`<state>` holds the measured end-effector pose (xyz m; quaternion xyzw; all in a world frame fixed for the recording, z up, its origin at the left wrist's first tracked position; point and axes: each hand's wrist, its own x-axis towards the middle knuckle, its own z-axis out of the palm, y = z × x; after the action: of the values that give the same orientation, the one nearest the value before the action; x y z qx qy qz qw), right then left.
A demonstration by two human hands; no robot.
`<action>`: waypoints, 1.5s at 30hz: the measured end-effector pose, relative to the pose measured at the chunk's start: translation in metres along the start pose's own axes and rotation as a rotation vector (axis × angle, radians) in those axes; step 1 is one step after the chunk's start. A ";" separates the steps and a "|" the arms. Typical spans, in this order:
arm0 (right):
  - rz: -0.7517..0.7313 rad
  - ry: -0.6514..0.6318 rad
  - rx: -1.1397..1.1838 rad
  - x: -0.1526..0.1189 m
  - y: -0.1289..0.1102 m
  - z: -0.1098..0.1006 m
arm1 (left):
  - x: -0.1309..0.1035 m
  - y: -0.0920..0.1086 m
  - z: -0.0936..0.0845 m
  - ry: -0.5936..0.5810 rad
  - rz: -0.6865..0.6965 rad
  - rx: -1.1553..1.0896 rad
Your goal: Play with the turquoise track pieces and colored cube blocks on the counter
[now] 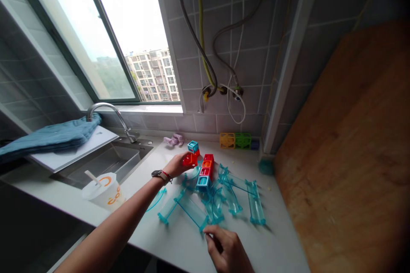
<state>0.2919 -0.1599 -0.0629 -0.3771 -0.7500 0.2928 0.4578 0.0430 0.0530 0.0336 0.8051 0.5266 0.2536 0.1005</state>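
Observation:
My left hand (178,164) reaches across the counter, its fingers closed on a red translucent block (190,160). Just behind that is a teal cube block (193,146) with red beneath it. To the right, a row of red blocks (206,166) lies joined to a blue block (203,182) at its near end. Clear teal track pieces (192,209) are spread around and in front of the row. Low in the view, my right hand (226,247) has its fingers curled by the near end of one track; nothing shows in them, and I cannot tell if they touch it.
A white plastic cup (104,192) with a straw stands left of my forearm. Beyond it are the sink (96,170), the faucet (115,113) and a blue cloth (51,138) on a white board. Yellow and green blocks (235,140) line the wall. A wooden board (349,149) stands at right.

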 end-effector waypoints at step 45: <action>-0.111 0.109 0.171 0.002 -0.028 -0.024 | -0.194 0.155 0.016 0.134 -0.456 -1.503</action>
<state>0.3045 -0.1713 -0.0303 -0.3099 -0.7160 0.3089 0.5439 0.1132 -0.1860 0.0279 0.3763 0.3711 0.5629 0.6355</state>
